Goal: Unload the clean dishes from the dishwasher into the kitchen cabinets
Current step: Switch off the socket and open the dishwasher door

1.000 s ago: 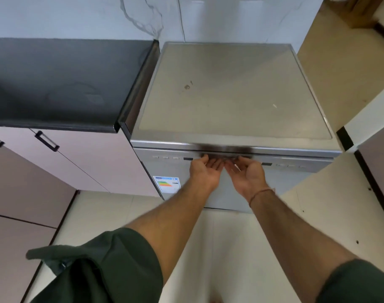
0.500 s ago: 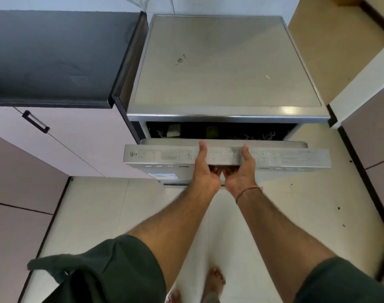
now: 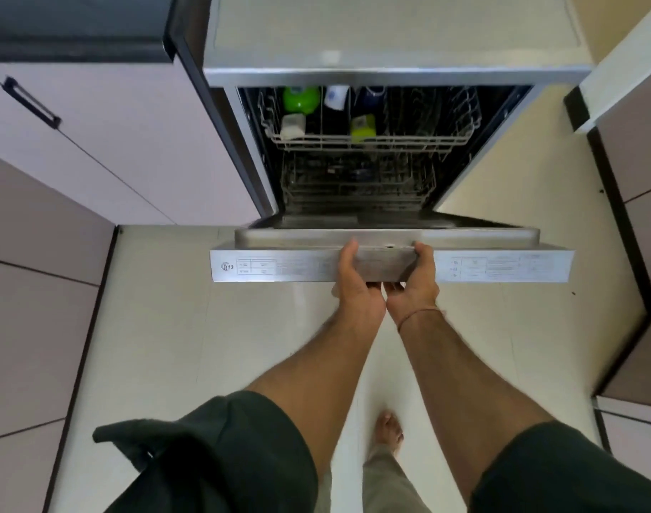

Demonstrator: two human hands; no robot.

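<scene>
The steel dishwasher (image 3: pixel 390 38) stands ahead with its door (image 3: pixel 272 266) swung far down, nearly flat. My left hand (image 3: pixel 357 286) and my right hand (image 3: pixel 414 286) both grip the door's top edge at the middle, thumbs on top, fingers underneath. Inside, the upper rack (image 3: pixel 372 140) holds a green bowl (image 3: pixel 301 99), a white cup (image 3: pixel 335 97), a blue cup (image 3: pixel 372 96), a white cup (image 3: pixel 292 125) and a yellow-green cup (image 3: pixel 363 127). The lower rack (image 3: pixel 357 183) is dim; what it holds is unclear.
Pale pink cabinet doors with a black handle (image 3: pixel 31 103) stand to the left under a dark countertop (image 3: pixel 76 27). More cabinets (image 3: pixel 642 216) line the right side. My bare foot (image 3: pixel 389 429) rests on the cream tiled floor (image 3: pixel 161 327).
The door has swung from shut to nearly flat, with both hands holding its top edge throughout. The racks and the dishes in them have come into view.
</scene>
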